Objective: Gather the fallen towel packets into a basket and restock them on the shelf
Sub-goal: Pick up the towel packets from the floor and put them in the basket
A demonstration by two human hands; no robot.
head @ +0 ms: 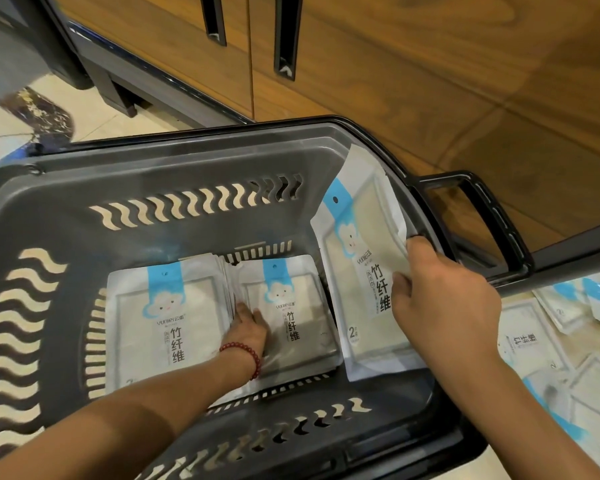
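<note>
Cabinet doors (361, 64) behind basket (187, 161), loose packets (548, 344) heaped beside it

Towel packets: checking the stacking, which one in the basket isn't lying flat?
The white-and-blue packet in the right hand, standing tilted; the others lie flat.

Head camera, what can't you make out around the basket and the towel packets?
All head view.
- Stacked packets in the basket: depth hidden by overlap and the left hand.
- Floor packets: cut off by right edge, blurred.
- Held packet: smallest print too small.
</note>
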